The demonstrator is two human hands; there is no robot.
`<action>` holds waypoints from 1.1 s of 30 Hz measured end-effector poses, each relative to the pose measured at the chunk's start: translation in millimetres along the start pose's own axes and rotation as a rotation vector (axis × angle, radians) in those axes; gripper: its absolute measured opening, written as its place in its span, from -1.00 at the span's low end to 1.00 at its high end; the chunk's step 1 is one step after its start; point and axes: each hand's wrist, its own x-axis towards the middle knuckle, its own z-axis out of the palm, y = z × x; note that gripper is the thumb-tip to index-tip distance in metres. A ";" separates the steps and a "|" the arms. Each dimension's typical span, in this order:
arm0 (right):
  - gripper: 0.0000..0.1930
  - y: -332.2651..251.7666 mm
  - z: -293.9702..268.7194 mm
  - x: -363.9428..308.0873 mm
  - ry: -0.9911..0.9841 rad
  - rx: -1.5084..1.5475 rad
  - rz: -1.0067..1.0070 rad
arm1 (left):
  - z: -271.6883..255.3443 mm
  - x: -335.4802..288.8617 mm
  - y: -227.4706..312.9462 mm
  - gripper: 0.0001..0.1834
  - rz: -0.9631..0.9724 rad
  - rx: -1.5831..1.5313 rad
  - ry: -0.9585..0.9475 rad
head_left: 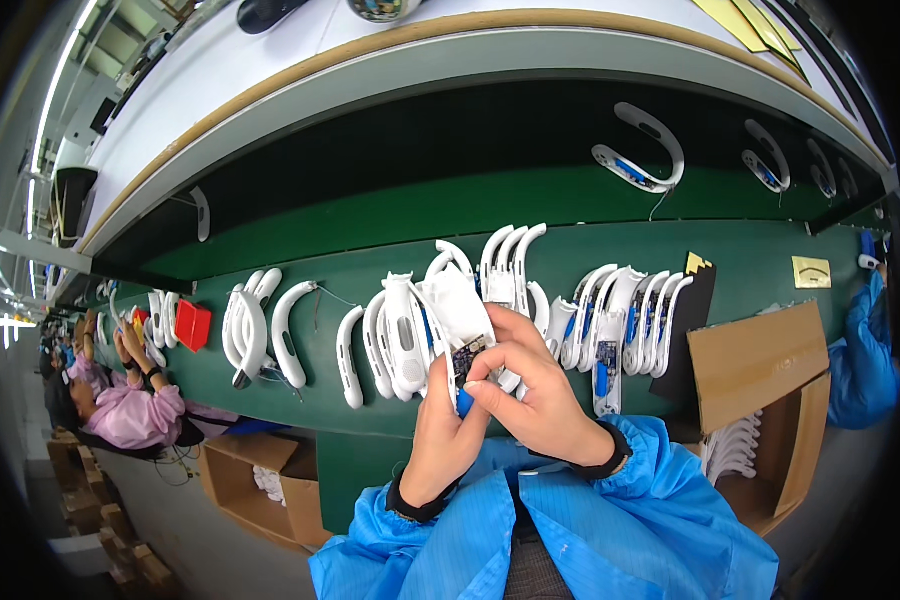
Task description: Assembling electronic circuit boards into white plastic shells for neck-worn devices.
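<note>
So you've got both hands together at the middle of the bench, over your blue sleeves (660, 490). Your left hand (445, 435) is curled around a slim white casing (451, 372), thumb side up. Your right hand (540, 385) comes in from 4 o'clock, fingers bent, thumb and index tips close together by the circuit board (468, 354) (can't tell if they're really pinching it or just touching). A blue part (464, 402) sits at the board's 6 o'clock.

Out at 8 o'clock is an open cardboard box (300, 507), and toward 3 o'clock there's another carton (755, 355) with white curved pieces (735, 448) inside.

On the green bench (370, 422), a bunch of white shells (402, 340) stands just beside your hands at 10 o'clock. At 2 o'clock you've got a row of shells with blue inserts (630, 325), next to a black sheet (692, 318). Further along, more white shells (255, 330) lie at 9 to 10 o'clock, then a red bin-like thing (193, 326).

Way out at 9 o'clock, a co-worker in pink (140, 412) is at the bench. The shelf (480, 55) runs across 12.
</note>
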 end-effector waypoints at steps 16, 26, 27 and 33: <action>-0.89 2.2 -2.2 13.0 0.030 0.001 0.002 | -2.2 15.0 -1.4 -0.47 0.013 0.106 -0.048; -0.51 29.9 19.1 13.1 0.154 0.173 0.078 | -6.3 19.2 -6.8 -0.48 0.115 0.217 0.021; -0.40 31.6 17.0 12.6 0.121 0.260 0.150 | -10.4 21.1 -5.8 -0.55 0.106 0.276 0.034; -0.25 44.2 20.2 22.8 0.040 -0.013 0.112 | -31.5 29.0 -21.7 -0.50 0.286 0.788 -0.035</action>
